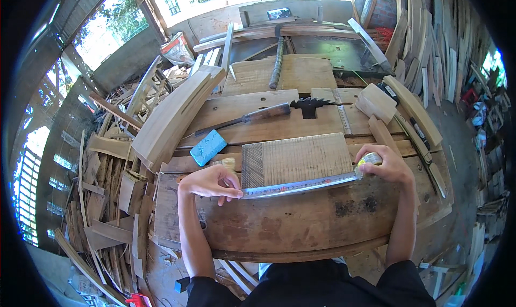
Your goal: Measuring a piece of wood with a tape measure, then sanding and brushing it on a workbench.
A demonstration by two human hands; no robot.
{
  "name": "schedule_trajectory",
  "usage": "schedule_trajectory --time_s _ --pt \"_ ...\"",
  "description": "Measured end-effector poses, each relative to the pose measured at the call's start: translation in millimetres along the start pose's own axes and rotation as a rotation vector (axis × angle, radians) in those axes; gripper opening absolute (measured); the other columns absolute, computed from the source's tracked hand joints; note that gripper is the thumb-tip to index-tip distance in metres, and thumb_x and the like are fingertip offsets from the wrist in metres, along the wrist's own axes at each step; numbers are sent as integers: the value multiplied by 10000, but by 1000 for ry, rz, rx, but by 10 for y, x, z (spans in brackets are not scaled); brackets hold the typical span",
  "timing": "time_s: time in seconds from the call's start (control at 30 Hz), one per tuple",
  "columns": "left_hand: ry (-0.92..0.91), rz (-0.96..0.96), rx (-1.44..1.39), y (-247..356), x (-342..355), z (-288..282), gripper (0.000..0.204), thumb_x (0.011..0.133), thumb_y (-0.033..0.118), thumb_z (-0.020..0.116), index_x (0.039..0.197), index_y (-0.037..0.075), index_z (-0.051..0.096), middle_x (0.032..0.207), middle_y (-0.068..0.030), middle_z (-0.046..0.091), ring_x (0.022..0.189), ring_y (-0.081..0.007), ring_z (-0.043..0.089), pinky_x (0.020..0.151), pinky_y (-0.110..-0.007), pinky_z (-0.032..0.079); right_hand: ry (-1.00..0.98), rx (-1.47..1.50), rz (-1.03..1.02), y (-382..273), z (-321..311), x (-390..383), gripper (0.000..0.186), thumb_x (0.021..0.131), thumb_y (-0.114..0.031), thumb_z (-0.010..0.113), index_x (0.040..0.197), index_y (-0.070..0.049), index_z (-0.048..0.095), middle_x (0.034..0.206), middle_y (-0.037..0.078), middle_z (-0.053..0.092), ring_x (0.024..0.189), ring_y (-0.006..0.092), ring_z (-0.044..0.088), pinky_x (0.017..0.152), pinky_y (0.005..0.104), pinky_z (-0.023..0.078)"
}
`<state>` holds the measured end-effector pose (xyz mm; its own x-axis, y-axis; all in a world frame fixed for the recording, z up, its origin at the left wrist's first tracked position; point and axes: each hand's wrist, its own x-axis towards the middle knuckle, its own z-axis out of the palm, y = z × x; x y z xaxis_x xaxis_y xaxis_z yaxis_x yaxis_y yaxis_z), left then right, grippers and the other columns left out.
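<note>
A rectangular wooden board (301, 159) lies on the workbench (290, 226), with a band of dark slanted lines at its left end. Along its near edge stretches the silvery blade of a tape measure (298, 187). My left hand (212, 183) pinches the blade's end by the board's near left corner. At the near right corner my right hand (384, 166) is closed round the tape measure's case (370, 161). Behind my left hand is a brush (228, 163), partly hidden, and beyond it a blue sponge-like block (208, 147).
A wooden-handled chisel-like tool (266, 113) and a dark toothed metal piece (312, 106) lie past the board. Farther off is a hammer (277, 62). A thick curved timber (174, 119) leans at left. A wooden mallet head (376, 102) and long timber (414, 111) lie at right.
</note>
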<state>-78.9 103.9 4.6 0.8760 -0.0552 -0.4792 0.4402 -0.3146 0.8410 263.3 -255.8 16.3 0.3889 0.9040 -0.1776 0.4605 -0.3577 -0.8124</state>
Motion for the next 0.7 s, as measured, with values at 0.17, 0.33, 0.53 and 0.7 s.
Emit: schedule_trajectory --time_s 0.17,0.33,0.53,0.7 --pt "13 -16 45 16 6 -3 348 993 336 797 973 -11 789 772 -49 725 623 -112 689 544 -259 559 12 -16 -17 -15 9 9 417 830 -389 760 1031 -28 703 966 56 675 897 159 649 812 321 532" --pt "7 -20 31 -6 30 -1 359 987 347 802 994 -11 782 788 -51 727 625 -114 689 551 -261 555 11 -8 -21 -3 8 5 409 834 -387 762 1031 -33 707 969 57 676 890 160 643 815 321 529" --pt "0 -18 15 -31 30 -6 349 990 339 800 988 -10 782 787 -47 724 620 -112 682 552 -262 540 19 -8 -33 7 19 16 402 836 -375 761 1032 -28 706 977 59 680 901 162 643 832 324 529" --pt "9 -10 10 -42 41 3 352 989 344 801 979 -7 780 783 -40 720 614 -109 675 555 -258 530 22 -7 -28 0 22 14 399 840 -370 758 1034 -25 705 989 62 683 908 164 645 843 327 530"
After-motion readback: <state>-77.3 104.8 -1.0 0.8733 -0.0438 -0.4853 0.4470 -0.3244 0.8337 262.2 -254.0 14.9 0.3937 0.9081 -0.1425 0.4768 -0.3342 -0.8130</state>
